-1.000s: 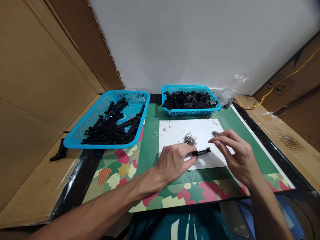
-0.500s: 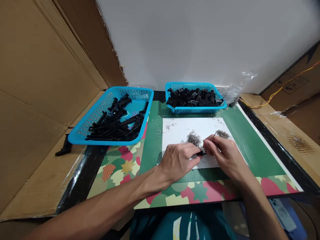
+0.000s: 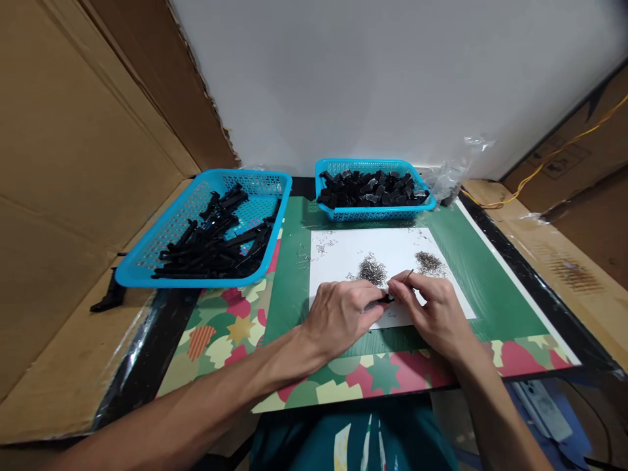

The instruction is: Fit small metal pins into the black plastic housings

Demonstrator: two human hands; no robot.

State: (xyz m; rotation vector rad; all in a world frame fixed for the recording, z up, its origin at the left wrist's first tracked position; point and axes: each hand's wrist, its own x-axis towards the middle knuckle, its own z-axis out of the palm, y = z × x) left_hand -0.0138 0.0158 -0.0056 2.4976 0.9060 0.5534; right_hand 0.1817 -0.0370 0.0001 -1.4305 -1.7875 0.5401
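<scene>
Over the white sheet (image 3: 338, 255), my left hand (image 3: 338, 314) pinches a small black plastic part (image 3: 387, 299) between thumb and fingers; most of the part is hidden. My right hand (image 3: 434, 311) meets it from the right, its fingers closed round a thin metal tool (image 3: 409, 275) whose end sticks up above the knuckles. The tool's working tip is hidden at the part. Just behind my hands lies a heap of tiny bent metal pieces (image 3: 371, 269), perhaps small springs. A second heap of tiny metal pieces (image 3: 430, 263) lies farther right on the sheet.
A blue basket (image 3: 128, 278) of long black plastic parts stands at the left. Behind the sheet is another blue basket (image 3: 375, 214) with short black parts, beside a clear plastic bag (image 3: 449, 180). One loose black part (image 3: 110, 294) lies left of the first basket. Cardboard borders both sides.
The view has shifted slightly, so everything sits a little farther left. My right fingers have drawn closer to the black part, and the tool leans lower. Both holds stay the same.
</scene>
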